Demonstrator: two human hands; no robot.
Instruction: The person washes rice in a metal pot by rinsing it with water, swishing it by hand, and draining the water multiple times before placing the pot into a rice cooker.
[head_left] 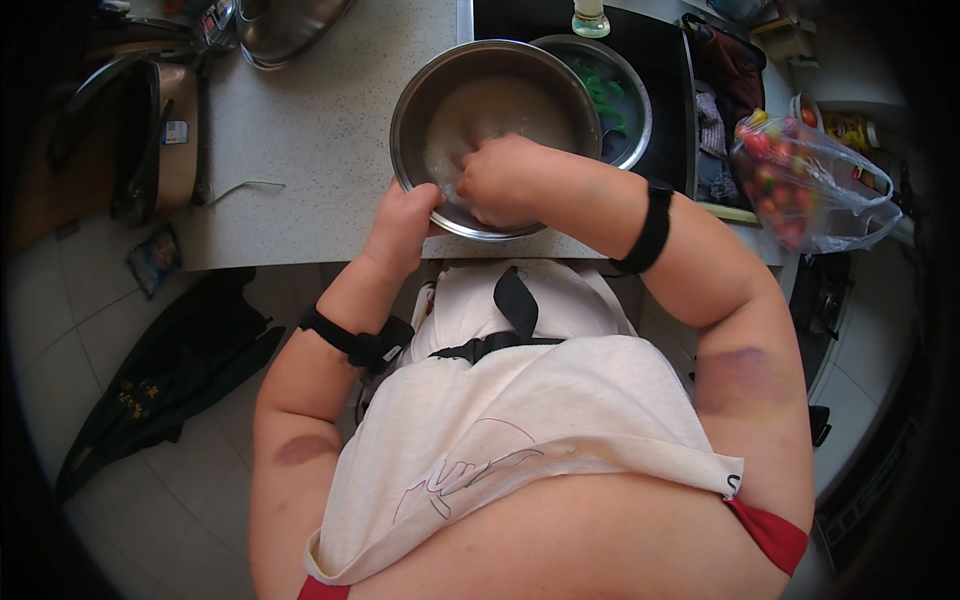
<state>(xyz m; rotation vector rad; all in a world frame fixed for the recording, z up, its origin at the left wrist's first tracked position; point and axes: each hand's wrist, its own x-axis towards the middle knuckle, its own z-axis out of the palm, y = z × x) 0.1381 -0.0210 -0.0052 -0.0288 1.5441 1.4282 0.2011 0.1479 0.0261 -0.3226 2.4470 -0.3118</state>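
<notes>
A: Is there any writing that can be read?

B: There is a white label (176,132) on the tan appliance (172,185) at upper left, but its print is too small to make out. Gold characters (140,393) mark the dark green bag (175,375) at lower left, and a yellow-labelled jar (850,130) lies at upper right. A printed packet (155,260) sits at the left.

A: And the containers?

B: The main one is a deep steel bowl (410,135) at upper centre, at the front edge of the speckled worktop (310,150). It holds cloudy, whitish liquid (500,105). Just beyond its right side is a steel basin (643,110) with something green (602,92) in it, partly hidden by the bowl. At the right of the frame, a clear plastic bag (840,205) holds small round red and yellow fruit (772,185).

A: What are the hands doing?

B: The left hand (400,222) pinches the bowl's lower-left rim, thumb over the edge and fingers curled beneath. The right hand (505,178) reaches inside the bowl, its fingers bent down toward the liquid; their tips are hidden, so I cannot tell whether they grasp anything.
</notes>
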